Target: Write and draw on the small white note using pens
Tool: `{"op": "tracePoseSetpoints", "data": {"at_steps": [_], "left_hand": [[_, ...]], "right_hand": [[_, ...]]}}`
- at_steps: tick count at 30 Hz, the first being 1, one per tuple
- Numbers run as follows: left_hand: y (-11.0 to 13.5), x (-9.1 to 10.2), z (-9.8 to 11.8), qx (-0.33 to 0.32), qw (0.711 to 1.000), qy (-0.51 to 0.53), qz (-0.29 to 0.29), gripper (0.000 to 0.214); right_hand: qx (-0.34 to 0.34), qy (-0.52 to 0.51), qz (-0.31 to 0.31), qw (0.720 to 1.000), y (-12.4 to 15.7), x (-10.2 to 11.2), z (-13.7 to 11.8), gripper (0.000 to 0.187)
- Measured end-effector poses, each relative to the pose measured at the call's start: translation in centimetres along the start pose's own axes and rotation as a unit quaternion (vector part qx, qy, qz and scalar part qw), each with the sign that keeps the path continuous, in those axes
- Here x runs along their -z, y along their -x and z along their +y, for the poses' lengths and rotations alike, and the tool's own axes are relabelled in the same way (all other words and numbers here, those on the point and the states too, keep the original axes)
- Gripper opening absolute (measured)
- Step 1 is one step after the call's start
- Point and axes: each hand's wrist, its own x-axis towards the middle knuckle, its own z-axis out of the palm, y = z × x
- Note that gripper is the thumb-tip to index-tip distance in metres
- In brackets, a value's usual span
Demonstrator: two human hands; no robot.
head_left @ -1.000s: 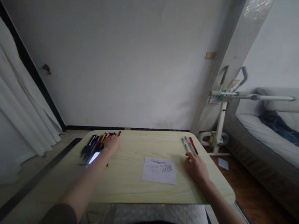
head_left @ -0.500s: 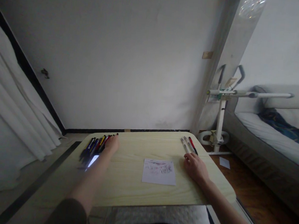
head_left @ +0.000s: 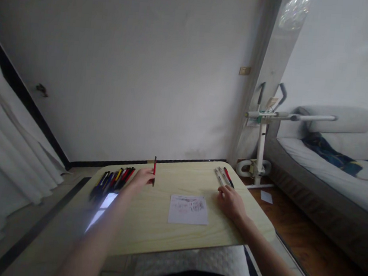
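My left hand [head_left: 142, 178] is closed on a red and black pen [head_left: 154, 169], which stands nearly upright over the table's far half. Left of that hand, several pens [head_left: 115, 179] in black, blue, yellow and red lie in a slanted row. On the right, my right hand [head_left: 231, 202] rests on the table with loosely bent fingers, and its fingertips touch the near ends of a few pens. Among these are clear-bodied pens [head_left: 220, 176] and a red and black pen [head_left: 229, 177]. Between the hands lies a white sheet of paper [head_left: 187, 216] with dark and reddish scribbles.
The light wooden table [head_left: 148, 234] has rounded corners. On its left a phone [head_left: 104, 206] with a bright, shiny face lies partly behind my left forearm. Past the right edge stand white exercise equipment [head_left: 260, 149] and a bed [head_left: 337, 170]. A white curtain [head_left: 10, 151] hangs at left.
My left hand has moved right, away from the pen row, and lifted a red and black pen upright. My right hand keeps its place by the right pens. The view has shifted slightly.
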Motion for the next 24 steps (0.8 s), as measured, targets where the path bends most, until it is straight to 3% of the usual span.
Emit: {"op": "tracePoseSetpoints", "data": {"at_steps": [2, 4, 5, 8, 12, 16, 19, 24], "left_hand": [[1.6, -1.0, 1.1, -0.023, 0.996, 0.081, -0.005, 0.025], [3.5, -2.2, 2.0, -0.030, 0.941, 0.338, 0.006, 0.024], [4.5, -2.8, 2.4, -0.025, 0.910, 0.415, 0.004, 0.023], [7.4, -5.0, 3.2, -0.003, 0.862, 0.506, -0.012, 0.023], [10.5, -7.8, 3.8, 0.010, 0.862, 0.507, -0.009, 0.022], [12.2, -9.6, 4.0, 0.010, 0.857, 0.515, 0.015, 0.022], [12.7, -10.0, 3.6, 0.016, 0.859, 0.511, 0.014, 0.024], [13.1, -9.8, 2.4, 0.009, 0.890, 0.456, 0.018, 0.030]], "right_hand": [[-0.007, -0.047, 0.008, 0.999, 0.3, 0.1, -1.0, 0.018], [-0.013, -0.128, -0.002, 0.992, 0.8, 0.1, -2.6, 0.017], [-0.016, -0.173, -0.013, 0.985, 1.1, 0.2, -3.7, 0.017], [-0.004, -0.292, -0.054, 0.955, 2.1, 0.6, -7.3, 0.020], [0.013, -0.379, -0.112, 0.919, 2.8, 0.9, -10.9, 0.026], [0.009, -0.419, -0.152, 0.895, 3.1, 0.5, -12.2, 0.036], [0.009, -0.430, -0.163, 0.888, 3.5, 0.2, -12.3, 0.040], [0.005, -0.437, -0.162, 0.885, 4.3, 0.7, -12.0, 0.042]]}}
